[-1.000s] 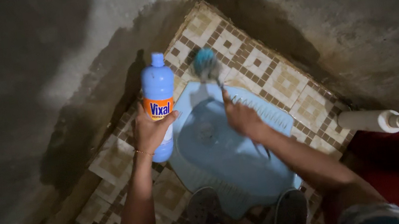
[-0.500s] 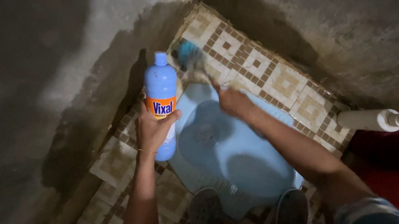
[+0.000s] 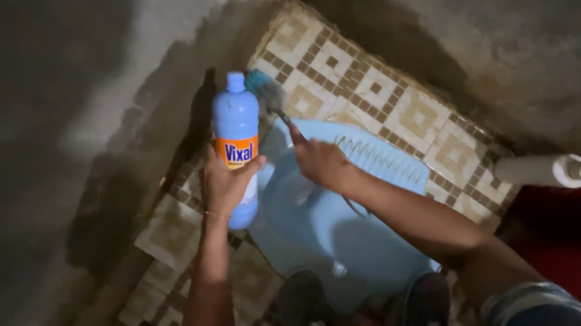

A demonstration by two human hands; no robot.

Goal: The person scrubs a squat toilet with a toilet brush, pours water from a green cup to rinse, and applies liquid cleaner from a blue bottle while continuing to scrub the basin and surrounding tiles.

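Your left hand (image 3: 224, 183) wraps its fingers around a blue bottle (image 3: 238, 144), held upright with the cap on. Your right hand (image 3: 320, 163) grips a brush (image 3: 268, 93), its head at 12 o'clock by the blue squat toilet (image 3: 329, 225). Both arms reach forward.

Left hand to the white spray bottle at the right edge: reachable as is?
Probably not. The left hand is wrapped around the blue bottle on the far side of the blue squat toilet, and the right hand, gripping the brush, has its arm across the path to the white spray bottle.
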